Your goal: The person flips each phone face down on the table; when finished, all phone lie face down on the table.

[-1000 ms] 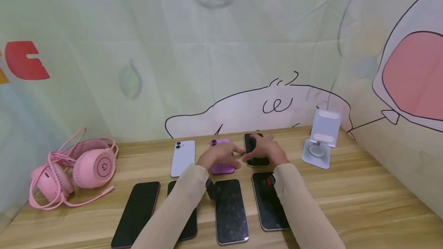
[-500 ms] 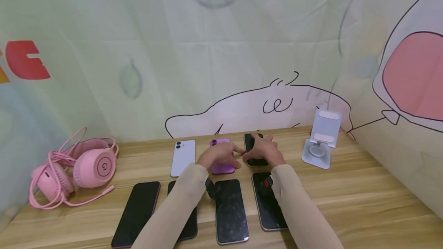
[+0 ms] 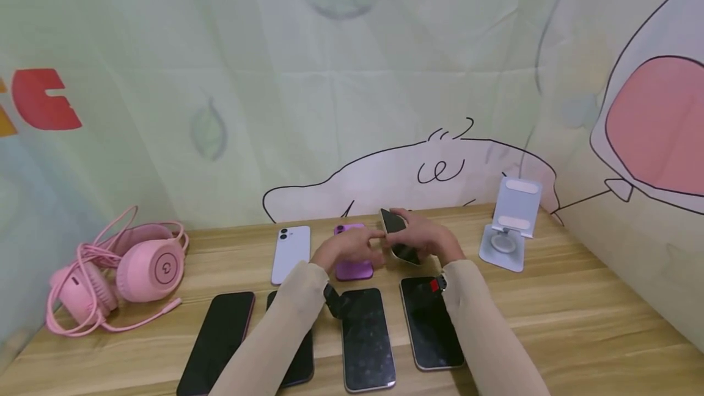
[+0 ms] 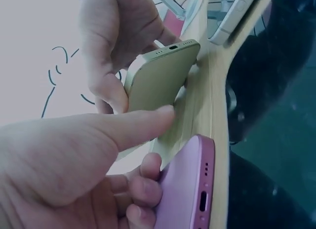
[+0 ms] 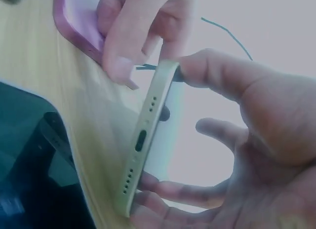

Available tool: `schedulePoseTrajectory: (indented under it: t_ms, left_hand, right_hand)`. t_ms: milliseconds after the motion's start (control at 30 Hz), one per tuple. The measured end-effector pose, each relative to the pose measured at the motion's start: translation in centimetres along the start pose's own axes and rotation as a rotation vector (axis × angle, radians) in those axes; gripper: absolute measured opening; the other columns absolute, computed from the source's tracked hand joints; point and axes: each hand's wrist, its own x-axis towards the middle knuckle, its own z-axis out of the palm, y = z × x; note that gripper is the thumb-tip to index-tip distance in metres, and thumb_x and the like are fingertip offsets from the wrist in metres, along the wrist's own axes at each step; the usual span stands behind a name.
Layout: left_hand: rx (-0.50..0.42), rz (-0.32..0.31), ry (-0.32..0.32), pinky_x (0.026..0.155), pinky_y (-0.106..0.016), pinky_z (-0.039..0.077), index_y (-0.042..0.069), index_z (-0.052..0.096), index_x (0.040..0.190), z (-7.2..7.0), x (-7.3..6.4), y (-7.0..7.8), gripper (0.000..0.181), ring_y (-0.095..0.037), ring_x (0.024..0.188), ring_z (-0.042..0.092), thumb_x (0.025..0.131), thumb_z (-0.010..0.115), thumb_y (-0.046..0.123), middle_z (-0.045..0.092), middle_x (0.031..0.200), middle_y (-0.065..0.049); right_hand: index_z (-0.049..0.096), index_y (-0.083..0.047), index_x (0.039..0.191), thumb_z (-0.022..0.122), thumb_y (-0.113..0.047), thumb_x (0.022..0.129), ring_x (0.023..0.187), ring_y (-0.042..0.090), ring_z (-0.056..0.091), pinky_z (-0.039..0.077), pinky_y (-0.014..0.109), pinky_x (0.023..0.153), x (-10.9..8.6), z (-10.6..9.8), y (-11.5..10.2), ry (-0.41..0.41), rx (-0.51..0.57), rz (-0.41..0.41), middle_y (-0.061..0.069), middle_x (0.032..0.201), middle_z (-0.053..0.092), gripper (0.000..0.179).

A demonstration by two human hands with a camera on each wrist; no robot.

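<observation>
My right hand (image 3: pixel 426 238) grips a phone with a black screen (image 3: pixel 392 222) by its long edges, thumb on one side and fingers on the other. That phone is tilted, its left edge raised and its pale gold back (image 4: pixel 160 78) turned towards my left hand (image 3: pixel 352 246). The left hand is over a purple phone (image 3: pixel 354 271) lying flat. In the left wrist view its thumb stretches towards the gold back, and its bent fingertips (image 4: pixel 147 189) are at the purple phone's side; contact is hard to tell.
A lilac phone (image 3: pixel 290 253) lies face down at left. In the front row are several dark-screened phones, including one in the middle (image 3: pixel 367 338) and one under my right sleeve (image 3: pixel 429 322). Pink headphones (image 3: pixel 151 267) lie far left; a folding stand (image 3: pixel 511 222) stands right.
The phone under my right hand lay flat; now it is tilted, turned and shifted slightly left. My right hand has closed round it. My left hand has hardly moved.
</observation>
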Motion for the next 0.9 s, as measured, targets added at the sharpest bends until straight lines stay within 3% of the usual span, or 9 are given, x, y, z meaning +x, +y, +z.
schedulePoseTrajectory:
  t_ms: [167,333,600,767,900]
  left_hand:
    - [-0.036,0.029,0.022,0.106,-0.050,0.042,0.011,0.047,0.149,0.0,0.0,0.0,0.059,-0.030,0.128,0.054,0.096,0.067,0.028,0.050,0.148,-0.013]
    - [-0.079,0.038,0.051,0.096,-0.045,0.049,0.011,0.051,0.146,0.2,0.2,-0.1,0.056,-0.028,0.114,0.063,0.097,0.067,0.031,0.061,0.134,-0.014]
    - [-0.181,0.019,0.118,0.083,-0.042,0.053,0.013,0.054,0.143,0.3,0.6,-0.1,0.052,-0.023,0.096,0.066,0.098,0.065,0.035,0.068,0.117,-0.012]
    - [-0.205,0.040,0.169,0.073,-0.035,0.053,0.016,0.053,0.144,0.2,0.9,0.1,0.051,-0.022,0.094,0.064,0.099,0.064,0.035,0.063,0.125,-0.012]
    - [-0.212,0.046,0.172,0.071,-0.033,0.054,0.016,0.052,0.146,0.2,0.9,0.3,0.052,-0.022,0.095,0.064,0.098,0.065,0.034,0.060,0.131,-0.015]
  right_hand:
    - [0.020,-0.030,0.160,0.069,-0.033,0.087,0.115,0.042,0.048,0.052,0.054,0.087,-0.3,-0.5,-0.2,-0.059,0.057,0.009,0.024,0.144,0.036,0.088]
    - [0.020,-0.031,0.159,0.070,-0.030,0.090,0.112,0.044,0.052,0.054,0.054,0.086,-0.4,-0.7,-0.2,-0.069,0.065,0.020,0.027,0.146,0.034,0.085]
    - [0.018,-0.032,0.160,0.070,-0.029,0.092,0.107,0.045,0.058,0.056,0.051,0.083,-0.8,-1.2,-0.3,-0.100,0.076,-0.005,0.029,0.140,0.041,0.086]
    - [0.018,-0.032,0.160,0.068,-0.031,0.093,0.104,0.041,0.062,0.056,0.049,0.083,-1.0,-1.8,-0.3,-0.109,0.091,-0.023,0.029,0.137,0.045,0.084]
    - [0.018,-0.030,0.160,0.066,-0.030,0.095,0.104,0.040,0.064,0.056,0.049,0.083,-0.9,-2.1,0.0,-0.109,0.091,-0.042,0.028,0.140,0.045,0.081]
